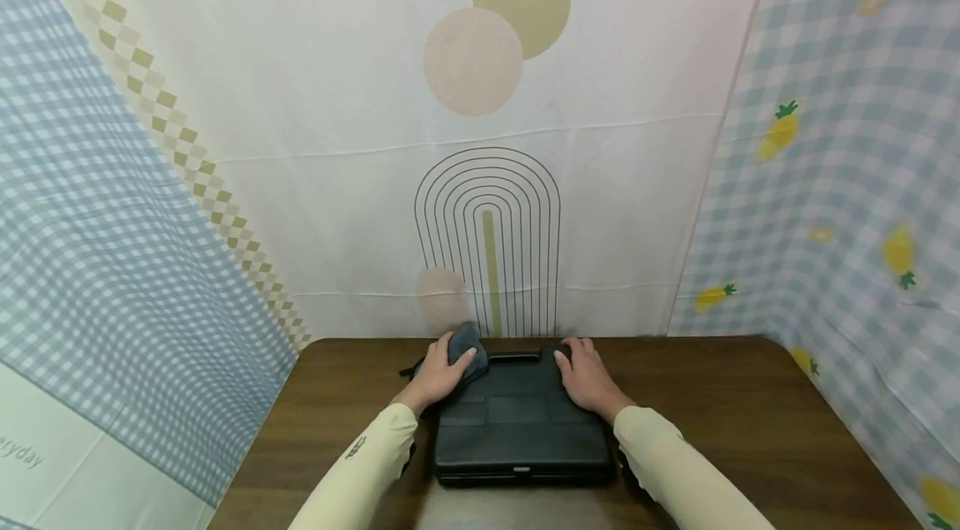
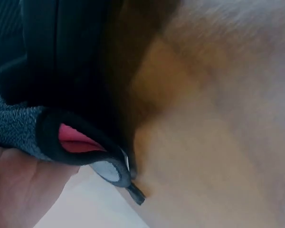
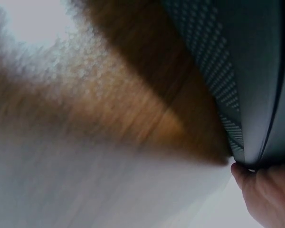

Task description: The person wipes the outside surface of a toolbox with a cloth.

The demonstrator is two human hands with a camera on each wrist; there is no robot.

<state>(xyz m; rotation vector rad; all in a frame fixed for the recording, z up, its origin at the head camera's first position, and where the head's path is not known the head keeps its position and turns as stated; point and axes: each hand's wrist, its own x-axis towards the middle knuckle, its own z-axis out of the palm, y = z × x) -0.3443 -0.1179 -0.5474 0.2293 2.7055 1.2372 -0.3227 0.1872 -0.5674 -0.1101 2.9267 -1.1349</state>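
A black plastic case (image 1: 517,422) lies closed on the table in the head view, with a handle (image 1: 514,357) along its far side and a small latch (image 1: 521,469) at the near side. At its far left corner my left hand (image 1: 437,373) grips a blue-grey fuzzy cloth (image 1: 468,347). The left wrist view shows the cloth's black edging, a pink inside (image 2: 78,138) and a short black tab (image 2: 136,194). My right hand (image 1: 588,378) holds the case's far right corner, thumb on top and fingers over the edge. The right wrist view shows the case's textured side (image 3: 213,61) beside that hand.
The brown wooden table (image 1: 720,405) extends to both sides of the case. Its far edge meets a patterned white cloth hanging (image 1: 337,222). Blue checked hangings flank it, the right one (image 1: 840,180) printed with pineapples.
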